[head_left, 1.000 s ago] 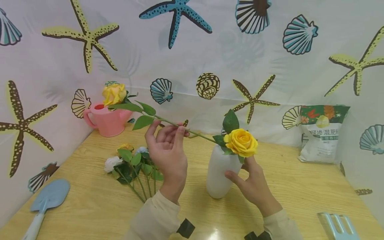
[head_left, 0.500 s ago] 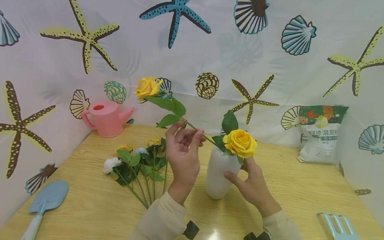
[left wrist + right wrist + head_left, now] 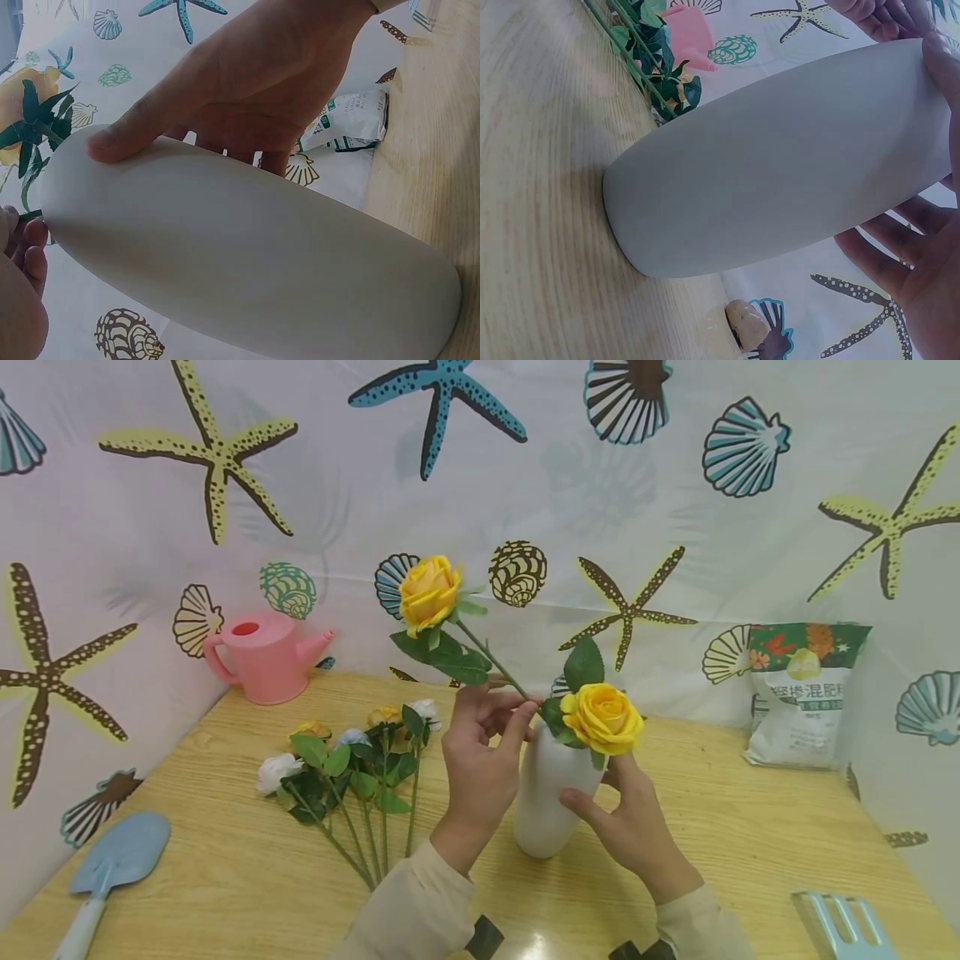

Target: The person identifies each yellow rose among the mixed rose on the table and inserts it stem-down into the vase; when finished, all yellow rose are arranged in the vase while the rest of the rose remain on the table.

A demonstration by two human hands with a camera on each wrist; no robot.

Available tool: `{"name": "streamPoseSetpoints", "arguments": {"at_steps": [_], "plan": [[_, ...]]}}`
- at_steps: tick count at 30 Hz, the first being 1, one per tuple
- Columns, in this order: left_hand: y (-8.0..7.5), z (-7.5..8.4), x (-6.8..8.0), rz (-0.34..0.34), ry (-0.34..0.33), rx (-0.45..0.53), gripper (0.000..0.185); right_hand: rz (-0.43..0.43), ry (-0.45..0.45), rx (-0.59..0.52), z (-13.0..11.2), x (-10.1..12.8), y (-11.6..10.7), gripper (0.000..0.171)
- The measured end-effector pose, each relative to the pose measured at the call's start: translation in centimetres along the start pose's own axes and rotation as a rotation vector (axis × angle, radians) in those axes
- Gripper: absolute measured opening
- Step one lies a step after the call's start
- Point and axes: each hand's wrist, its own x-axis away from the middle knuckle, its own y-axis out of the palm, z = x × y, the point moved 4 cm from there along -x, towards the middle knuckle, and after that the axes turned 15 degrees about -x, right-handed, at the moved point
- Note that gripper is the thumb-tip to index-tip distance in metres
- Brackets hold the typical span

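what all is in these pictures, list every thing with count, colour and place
smooth tall vase: 1, white, mid-table
leafy open rose: 1, yellow, at the vase mouth
long-stemmed rose: 1, yellow, in the left hand
bunch of leafy flowers: 5 blooms, 2 yellow, 2 white, 1 blue, left of the vase
rounded watering can: 1, pink, back left
flat-bladed trowel: 1, pale blue, front left
pronged fork: 1, pale blue, front right
printed bag: 1, white and green, back right
rounded lump: 1, brown, by the table edge
wood-grain table: 1, light brown, beneath
starfish-and-shell cloth: 1, white, behind
long sleeves: 2, beige, front
left hand: 1, bare, pinching a stem
right hand: 1, bare, holding the vase
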Motion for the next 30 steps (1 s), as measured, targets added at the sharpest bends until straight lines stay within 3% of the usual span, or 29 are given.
{"name": "streamPoseSetpoints", "arguments": {"at_steps": [10, 20, 30], "plan": [[0.25, 0.4, 0.02, -0.105, 0.009, -0.211, 0.02, -0.001, 0.038, 0.001, -0.14, 0.08, -0.04, 0.077], [-0.12, 0.4, -0.06, -0.134, -0.128, -0.142, 0.026, -0.011, 0.01, -0.017, -0.23, 0.03, -0.03, 0.083], [-0.22, 0.46, -0.02, -0.177, -0.137, -0.17, 0.027, -0.017, 0.05, -0.026, -0.11, -0.03, -0.06, 0.075]]}}
